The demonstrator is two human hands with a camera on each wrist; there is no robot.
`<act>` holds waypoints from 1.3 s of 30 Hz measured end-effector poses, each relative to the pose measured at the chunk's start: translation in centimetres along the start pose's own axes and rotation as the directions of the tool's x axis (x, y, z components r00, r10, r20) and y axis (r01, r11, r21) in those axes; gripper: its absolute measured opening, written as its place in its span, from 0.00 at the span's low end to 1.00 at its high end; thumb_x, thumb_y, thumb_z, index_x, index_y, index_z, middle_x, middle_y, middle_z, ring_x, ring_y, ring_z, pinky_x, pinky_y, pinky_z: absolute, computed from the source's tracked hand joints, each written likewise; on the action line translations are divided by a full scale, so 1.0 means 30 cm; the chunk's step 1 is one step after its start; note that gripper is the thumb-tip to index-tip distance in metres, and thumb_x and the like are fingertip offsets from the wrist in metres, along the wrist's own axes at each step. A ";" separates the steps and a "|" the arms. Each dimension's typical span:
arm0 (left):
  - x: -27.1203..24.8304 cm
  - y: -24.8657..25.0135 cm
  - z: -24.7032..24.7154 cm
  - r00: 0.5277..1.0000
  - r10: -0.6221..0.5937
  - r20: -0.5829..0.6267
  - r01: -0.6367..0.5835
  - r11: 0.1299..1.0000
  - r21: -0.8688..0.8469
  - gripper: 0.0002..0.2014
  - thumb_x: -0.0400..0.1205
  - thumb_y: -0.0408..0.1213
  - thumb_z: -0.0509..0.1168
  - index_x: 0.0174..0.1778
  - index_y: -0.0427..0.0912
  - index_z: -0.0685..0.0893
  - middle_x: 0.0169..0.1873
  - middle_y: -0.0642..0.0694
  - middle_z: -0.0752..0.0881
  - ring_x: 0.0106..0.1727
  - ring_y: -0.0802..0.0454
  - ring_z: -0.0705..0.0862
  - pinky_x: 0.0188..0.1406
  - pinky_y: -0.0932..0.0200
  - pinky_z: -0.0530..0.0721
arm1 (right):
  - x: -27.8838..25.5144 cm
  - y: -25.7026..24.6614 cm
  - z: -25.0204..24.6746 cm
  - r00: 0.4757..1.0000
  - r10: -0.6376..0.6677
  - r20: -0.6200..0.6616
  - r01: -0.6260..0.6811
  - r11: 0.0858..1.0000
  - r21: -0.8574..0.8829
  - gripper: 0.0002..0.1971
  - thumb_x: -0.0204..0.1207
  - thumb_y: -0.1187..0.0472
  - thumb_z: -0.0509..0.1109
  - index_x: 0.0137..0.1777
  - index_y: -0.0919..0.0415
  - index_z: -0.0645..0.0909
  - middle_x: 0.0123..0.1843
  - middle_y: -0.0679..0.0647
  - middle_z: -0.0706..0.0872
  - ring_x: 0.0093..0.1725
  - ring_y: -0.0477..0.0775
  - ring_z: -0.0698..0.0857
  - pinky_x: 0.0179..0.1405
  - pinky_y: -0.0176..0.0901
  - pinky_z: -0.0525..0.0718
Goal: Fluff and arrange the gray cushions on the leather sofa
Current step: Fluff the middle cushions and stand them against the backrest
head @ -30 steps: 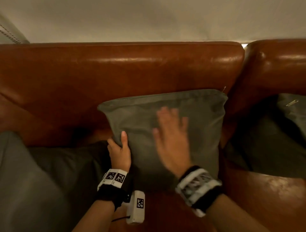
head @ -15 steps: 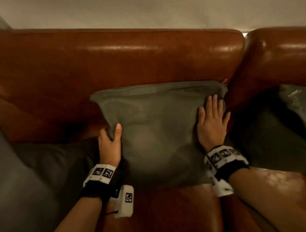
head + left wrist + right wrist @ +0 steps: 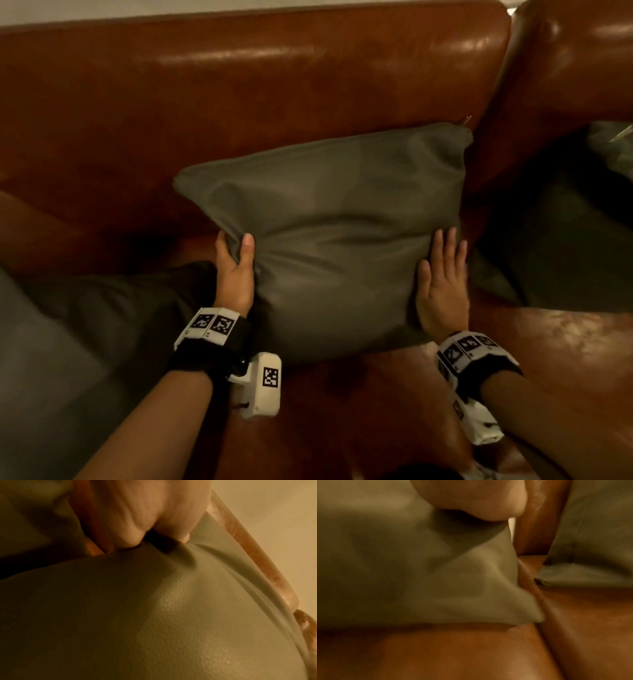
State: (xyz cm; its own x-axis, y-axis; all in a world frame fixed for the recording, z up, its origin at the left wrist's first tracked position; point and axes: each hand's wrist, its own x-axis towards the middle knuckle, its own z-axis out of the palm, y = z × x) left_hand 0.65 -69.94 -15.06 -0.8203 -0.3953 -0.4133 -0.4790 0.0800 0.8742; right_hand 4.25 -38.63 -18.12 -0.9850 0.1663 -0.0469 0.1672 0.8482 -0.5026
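Observation:
A gray cushion (image 3: 335, 233) stands propped against the back of the brown leather sofa (image 3: 239, 89), in the middle of the head view. My left hand (image 3: 236, 270) grips its lower left edge, thumb on the front and fingers hidden behind the fabric. The left wrist view shows that hand (image 3: 150, 520) digging into the cushion (image 3: 154, 615). My right hand (image 3: 442, 284) lies flat with straight fingers against the cushion's lower right side. In the right wrist view the cushion (image 3: 436, 574) fills the left, its corner resting on the seat.
A second gray cushion (image 3: 565, 240) lies slumped on the neighbouring seat at the right, also the second cushion (image 3: 594, 534) in the right wrist view. Another gray cushion (image 3: 85, 325) lies at the lower left. Bare leather seat (image 3: 342, 411) runs in front.
My right hand went from the cushion's front to its upper right edge, then slid down to the lower right side. The left hand kept its grip, and the cushion's top edge tilted.

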 end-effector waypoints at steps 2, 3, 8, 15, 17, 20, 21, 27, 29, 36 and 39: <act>-0.016 0.015 -0.012 1.000 -0.008 0.005 0.008 1.000 0.004 0.34 0.81 0.64 0.58 0.82 0.56 0.62 0.77 0.50 0.73 0.77 0.49 0.72 0.80 0.46 0.67 | 0.021 -0.055 -0.034 0.993 0.106 -0.055 -0.081 0.937 0.339 0.30 0.87 0.43 0.45 0.85 0.49 0.41 0.87 0.46 0.42 0.86 0.47 0.43 0.85 0.52 0.48; -0.031 0.026 -0.022 1.000 -0.002 0.008 0.002 1.000 0.013 0.32 0.82 0.62 0.56 0.82 0.56 0.63 0.76 0.52 0.74 0.76 0.51 0.72 0.79 0.50 0.67 | 0.048 -0.084 -0.065 0.969 0.234 -0.078 -0.165 0.851 0.498 0.32 0.86 0.41 0.48 0.86 0.50 0.44 0.88 0.48 0.46 0.85 0.45 0.49 0.84 0.48 0.50; -0.093 0.134 -0.072 0.998 -0.070 -0.007 0.070 0.982 0.175 0.28 0.87 0.54 0.55 0.82 0.49 0.66 0.79 0.45 0.72 0.80 0.44 0.70 0.79 0.52 0.65 | 0.313 -0.154 -0.238 0.855 0.438 0.278 -0.502 0.563 0.657 0.40 0.72 0.28 0.62 0.79 0.52 0.71 0.76 0.53 0.77 0.74 0.57 0.76 0.77 0.58 0.71; -0.271 0.453 0.412 0.842 0.534 0.080 -0.490 0.694 0.527 0.30 0.89 0.47 0.49 0.86 0.53 0.46 0.87 0.46 0.43 0.87 0.44 0.40 0.82 0.42 0.37 | 0.254 -0.198 -0.252 0.932 0.346 0.105 -0.338 0.732 0.591 0.19 0.86 0.45 0.56 0.67 0.58 0.73 0.64 0.53 0.80 0.61 0.51 0.79 0.64 0.46 0.76; -0.276 0.393 0.468 0.807 0.490 0.331 -0.562 0.463 0.686 0.27 0.89 0.56 0.41 0.85 0.60 0.43 0.86 0.50 0.40 0.86 0.43 0.36 0.80 0.36 0.32 | 0.206 -0.197 -0.275 0.952 0.304 0.030 -0.260 0.754 0.604 0.13 0.87 0.49 0.55 0.61 0.55 0.73 0.54 0.47 0.80 0.51 0.39 0.79 0.53 0.32 0.75; -0.180 0.237 0.328 0.776 0.563 0.284 -0.494 0.263 0.829 0.29 0.86 0.63 0.40 0.85 0.63 0.52 0.85 0.52 0.46 0.86 0.39 0.42 0.78 0.32 0.30 | 0.146 -0.158 -0.299 0.962 0.264 -0.068 -0.170 0.774 0.610 0.08 0.88 0.52 0.55 0.53 0.52 0.74 0.47 0.44 0.79 0.44 0.32 0.79 0.48 0.31 0.76; -0.146 0.200 0.258 0.809 0.570 0.145 -0.381 0.320 0.868 0.29 0.86 0.63 0.42 0.85 0.61 0.55 0.85 0.50 0.50 0.86 0.36 0.45 0.78 0.30 0.33 | 0.135 -0.132 -0.300 0.960 0.272 -0.063 -0.174 0.762 0.623 0.08 0.88 0.52 0.56 0.51 0.50 0.75 0.48 0.45 0.80 0.47 0.38 0.81 0.51 0.37 0.78; 0.015 0.273 -0.032 0.939 -0.084 -0.335 0.151 0.973 0.177 0.51 0.71 0.77 0.59 0.83 0.45 0.64 0.80 0.34 0.69 0.80 0.31 0.67 0.80 0.37 0.63 | 0.169 -0.145 -0.353 0.909 0.353 0.221 -0.354 0.376 0.856 0.05 0.84 0.55 0.63 0.55 0.50 0.80 0.55 0.50 0.87 0.62 0.56 0.85 0.53 0.45 0.83; -0.006 0.363 -0.040 0.959 -0.148 -0.242 0.148 0.989 -0.019 0.47 0.61 0.84 0.58 0.57 0.45 0.86 0.61 0.40 0.87 0.63 0.38 0.84 0.71 0.41 0.76 | 0.222 -0.195 -0.416 0.903 0.321 0.286 -0.384 0.307 0.871 0.15 0.81 0.46 0.65 0.60 0.53 0.82 0.57 0.51 0.90 0.62 0.54 0.87 0.53 0.43 0.84; -0.105 0.493 -0.109 0.962 -0.153 -0.228 0.024 0.874 -0.484 0.24 0.75 0.68 0.65 0.47 0.49 0.83 0.46 0.50 0.92 0.50 0.51 0.91 0.58 0.46 0.87 | 0.265 -0.224 -0.603 0.934 0.296 0.200 -0.275 0.239 0.931 0.18 0.83 0.50 0.65 0.70 0.53 0.80 0.63 0.50 0.89 0.62 0.49 0.88 0.60 0.44 0.84; -0.123 0.476 -0.122 0.977 -0.089 -0.196 0.016 0.938 -0.347 0.12 0.81 0.53 0.68 0.45 0.48 0.86 0.45 0.48 0.92 0.51 0.49 0.91 0.59 0.44 0.87 | 0.270 -0.199 -0.630 0.904 0.302 0.301 -0.366 0.184 0.912 0.27 0.79 0.37 0.65 0.71 0.51 0.81 0.66 0.52 0.87 0.66 0.53 0.86 0.64 0.50 0.79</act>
State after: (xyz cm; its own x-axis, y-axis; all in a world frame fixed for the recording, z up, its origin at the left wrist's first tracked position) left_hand -2.02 -70.70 -0.13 -0.6975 -0.5724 -0.4311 -0.3536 -0.2483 0.9018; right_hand -3.92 -32.84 0.80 -0.8533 0.2553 -0.4546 0.3508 -0.3638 -0.8629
